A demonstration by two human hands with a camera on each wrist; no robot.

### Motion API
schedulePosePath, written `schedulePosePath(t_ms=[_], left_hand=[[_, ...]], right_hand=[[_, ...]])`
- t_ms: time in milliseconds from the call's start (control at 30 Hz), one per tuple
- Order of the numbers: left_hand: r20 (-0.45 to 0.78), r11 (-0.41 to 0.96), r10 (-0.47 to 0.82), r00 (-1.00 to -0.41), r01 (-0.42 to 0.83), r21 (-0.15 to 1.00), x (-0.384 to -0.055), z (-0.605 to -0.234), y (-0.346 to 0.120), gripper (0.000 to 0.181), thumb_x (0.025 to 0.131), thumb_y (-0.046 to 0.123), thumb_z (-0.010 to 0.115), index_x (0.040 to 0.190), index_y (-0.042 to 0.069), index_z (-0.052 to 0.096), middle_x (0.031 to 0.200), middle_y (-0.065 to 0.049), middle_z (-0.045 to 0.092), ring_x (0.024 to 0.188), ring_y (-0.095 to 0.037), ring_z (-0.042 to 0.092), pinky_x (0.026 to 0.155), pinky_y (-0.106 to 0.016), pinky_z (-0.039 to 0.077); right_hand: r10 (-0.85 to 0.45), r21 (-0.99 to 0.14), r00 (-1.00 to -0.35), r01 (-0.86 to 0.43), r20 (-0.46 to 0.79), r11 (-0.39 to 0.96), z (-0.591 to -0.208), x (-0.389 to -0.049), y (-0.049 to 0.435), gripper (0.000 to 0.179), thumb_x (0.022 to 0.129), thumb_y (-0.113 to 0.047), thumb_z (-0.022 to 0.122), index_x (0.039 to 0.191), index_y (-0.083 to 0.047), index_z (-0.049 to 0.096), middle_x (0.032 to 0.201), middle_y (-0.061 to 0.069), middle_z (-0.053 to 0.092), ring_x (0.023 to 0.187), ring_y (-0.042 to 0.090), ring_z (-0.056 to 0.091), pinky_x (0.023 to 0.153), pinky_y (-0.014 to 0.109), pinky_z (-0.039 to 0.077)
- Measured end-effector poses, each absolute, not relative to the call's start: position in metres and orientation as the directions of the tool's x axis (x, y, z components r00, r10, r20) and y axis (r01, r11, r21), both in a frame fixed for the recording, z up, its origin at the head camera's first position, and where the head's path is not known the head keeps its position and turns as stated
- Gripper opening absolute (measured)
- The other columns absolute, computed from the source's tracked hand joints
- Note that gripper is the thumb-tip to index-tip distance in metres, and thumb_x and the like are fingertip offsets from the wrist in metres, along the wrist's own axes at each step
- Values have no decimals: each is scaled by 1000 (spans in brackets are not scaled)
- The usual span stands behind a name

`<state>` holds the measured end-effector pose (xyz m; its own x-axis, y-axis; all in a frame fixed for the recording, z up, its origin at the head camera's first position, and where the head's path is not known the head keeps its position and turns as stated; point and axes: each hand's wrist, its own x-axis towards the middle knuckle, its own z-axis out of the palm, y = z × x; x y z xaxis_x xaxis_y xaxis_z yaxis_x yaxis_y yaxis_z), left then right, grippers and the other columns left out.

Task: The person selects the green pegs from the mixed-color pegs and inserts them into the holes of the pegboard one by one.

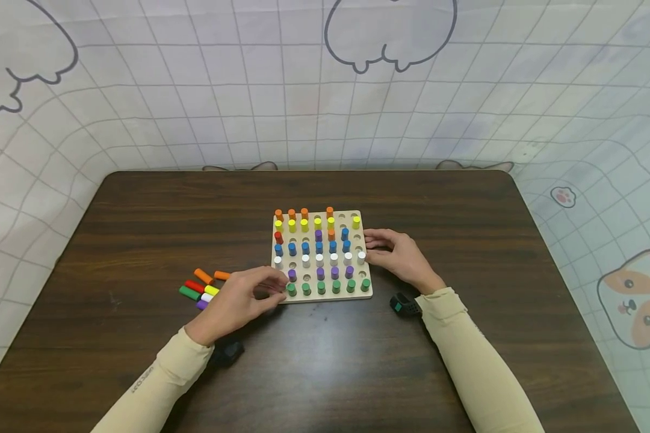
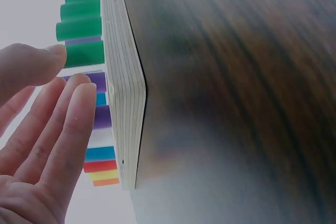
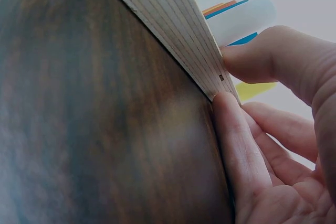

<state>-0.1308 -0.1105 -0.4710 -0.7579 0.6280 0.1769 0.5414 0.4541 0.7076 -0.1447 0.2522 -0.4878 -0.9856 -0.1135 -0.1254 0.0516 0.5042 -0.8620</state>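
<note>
A pale wooden pegboard point(image 1: 365, 290) carries rows of coloured pegs, with a green row point(image 1: 321, 288) at the front and purple, white and blue ones behind. At its front left corner is my left hand point(image 1: 244, 294), thumb and fingers apart. In the left wrist view, the thumb tip is right at a green peg point(image 2: 84, 53), and the fingertips overlap a purple peg point(image 2: 97, 82). My right hand point(image 1: 398, 255) holds the board's right edge, thumb at the upper rim and a finger against the layered side point(image 3: 178, 35). A white peg point(image 1: 362, 258) stands beside that thumb.
Loose pegs lie left of the board, partly behind my left hand, among them a red peg point(image 1: 194, 285), a green peg point(image 1: 189, 293) and an orange peg point(image 1: 203, 276). The dark wooden table point(image 1: 325, 373) meets a grid-patterned cloth point(image 1: 303, 90) at the back.
</note>
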Motion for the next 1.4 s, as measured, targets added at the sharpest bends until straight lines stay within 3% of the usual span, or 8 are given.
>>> schedulePosePath(t_ms=[433, 833, 1067, 1400], left_hand=[[153, 499, 599, -786, 516, 696, -133, -460, -136, 33, 84, 7, 85, 114, 9, 71, 106, -1, 77, 90, -10, 75, 83, -29, 66], [167, 563, 577, -799, 538, 627, -138, -449, -160, 35, 84, 6, 85, 116, 9, 71, 104, -2, 77, 90, -13, 75, 82, -36, 66], [161, 593, 565, -809, 535, 602, -141, -444, -172, 33, 85, 5, 84, 115, 10, 71, 103, 0, 77, 89, -13, 74, 81, -37, 66], [213, 609, 556, -803, 568, 554, -145, -437, -192, 31, 83, 2, 84, 110, 12, 72, 101, 1, 79, 87, -9, 74, 75, -38, 66]], right_hand=[[-115, -852, -986, 40, -117, 522, -487, -144, 253, 59, 93, -28, 76, 147, -15, 57, 139, 8, 67, 124, 24, 66, 105, 42, 57], [-122, -860, -984, 51, -130, 507, -487, -144, 253, 59, 93, -29, 76, 147, -15, 57, 141, 9, 66, 125, 26, 65, 108, 48, 55], [-114, -854, -984, 56, -134, 518, -486, -144, 253, 59, 93, -29, 76, 147, -15, 57, 141, 8, 66, 124, 24, 66, 104, 38, 57], [-111, -859, -984, 65, -140, 507, -483, -143, 251, 58, 93, -28, 76, 146, -16, 58, 139, 6, 67, 124, 23, 66, 106, 43, 56]])
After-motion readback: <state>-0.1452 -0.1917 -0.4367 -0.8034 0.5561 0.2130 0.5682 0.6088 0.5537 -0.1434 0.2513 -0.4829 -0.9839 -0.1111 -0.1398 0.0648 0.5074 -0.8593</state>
